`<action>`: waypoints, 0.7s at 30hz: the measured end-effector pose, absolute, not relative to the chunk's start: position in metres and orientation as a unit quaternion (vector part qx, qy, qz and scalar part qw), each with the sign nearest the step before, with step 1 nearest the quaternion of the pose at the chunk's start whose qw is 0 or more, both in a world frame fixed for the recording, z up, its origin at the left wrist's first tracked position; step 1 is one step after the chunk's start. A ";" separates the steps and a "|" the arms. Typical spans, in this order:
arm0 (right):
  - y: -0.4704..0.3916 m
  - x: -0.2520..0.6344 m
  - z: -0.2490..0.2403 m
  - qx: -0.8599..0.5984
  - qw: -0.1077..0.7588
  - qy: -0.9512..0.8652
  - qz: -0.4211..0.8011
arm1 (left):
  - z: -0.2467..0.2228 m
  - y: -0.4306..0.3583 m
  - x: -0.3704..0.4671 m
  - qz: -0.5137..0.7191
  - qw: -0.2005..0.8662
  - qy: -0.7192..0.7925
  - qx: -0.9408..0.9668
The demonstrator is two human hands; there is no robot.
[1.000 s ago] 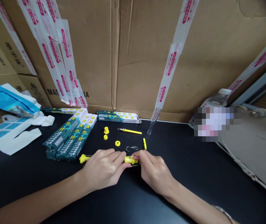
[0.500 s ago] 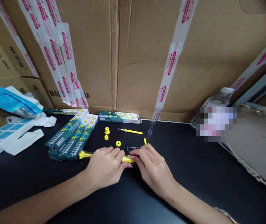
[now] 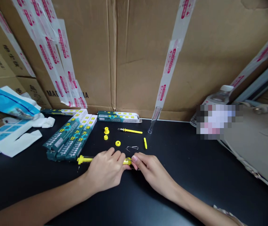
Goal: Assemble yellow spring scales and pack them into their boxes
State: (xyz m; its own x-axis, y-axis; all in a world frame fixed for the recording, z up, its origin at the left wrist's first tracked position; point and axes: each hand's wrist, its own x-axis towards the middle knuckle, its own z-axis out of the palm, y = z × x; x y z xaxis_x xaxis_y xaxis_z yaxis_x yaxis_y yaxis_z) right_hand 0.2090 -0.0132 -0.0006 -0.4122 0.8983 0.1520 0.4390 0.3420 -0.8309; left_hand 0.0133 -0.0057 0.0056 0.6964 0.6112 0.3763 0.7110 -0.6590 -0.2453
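Note:
My left hand (image 3: 107,169) is wrapped round a yellow and clear tube (image 3: 85,159), which lies sideways; its flanged yellow end sticks out on the left, with a thin hook under it. At the tube's right end, my right hand (image 3: 151,168) pinches a thin metal wire piece against the yellow cap (image 3: 127,161). Beyond the hands lie a bent wire hook (image 3: 132,147), a short yellow stick (image 3: 145,143), a yellow ring (image 3: 118,143), a small yellow cap (image 3: 106,137), a larger one (image 3: 106,130) and a yellow rod with a metal tip (image 3: 131,131).
Green and white boxes (image 3: 71,138) lie at the left, two more (image 3: 119,117) behind. A clear tube (image 3: 154,120) leans on the cardboard wall (image 3: 143,62). A power strip (image 3: 4,135) is far left; a bottle (image 3: 220,95) and beige bag (image 3: 253,141) are right.
My right hand's fingers have drawn in lower at the tube's end, uncovering the short yellow stick and the wire hook. The view has shifted slightly.

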 end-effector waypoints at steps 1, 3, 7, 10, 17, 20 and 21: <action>-0.012 0.209 -0.002 -0.444 0.319 -0.737 0.399 | 0.006 -0.006 0.014 -0.130 0.193 -0.363 -0.902; -0.011 0.209 -0.004 -0.442 0.336 -0.692 0.462 | 0.008 -0.006 0.015 -0.130 0.200 -0.354 -0.904; -0.008 0.206 -0.004 -0.422 0.386 -0.601 0.558 | 0.008 -0.005 0.017 -0.141 0.217 -0.343 -0.903; -0.007 0.206 -0.002 -0.421 0.401 -0.564 0.587 | 0.008 -0.006 0.019 -0.147 0.225 -0.339 -0.902; -0.004 0.207 0.001 -0.415 0.411 -0.510 0.631 | 0.013 -0.008 0.020 -0.165 0.253 -0.319 -0.898; -0.004 0.207 0.003 -0.420 0.405 -0.510 0.632 | 0.014 -0.007 0.019 -0.171 0.273 -0.311 -0.894; -0.003 0.207 0.004 -0.423 0.402 -0.513 0.629 | 0.014 -0.006 0.019 -0.175 0.276 -0.307 -0.894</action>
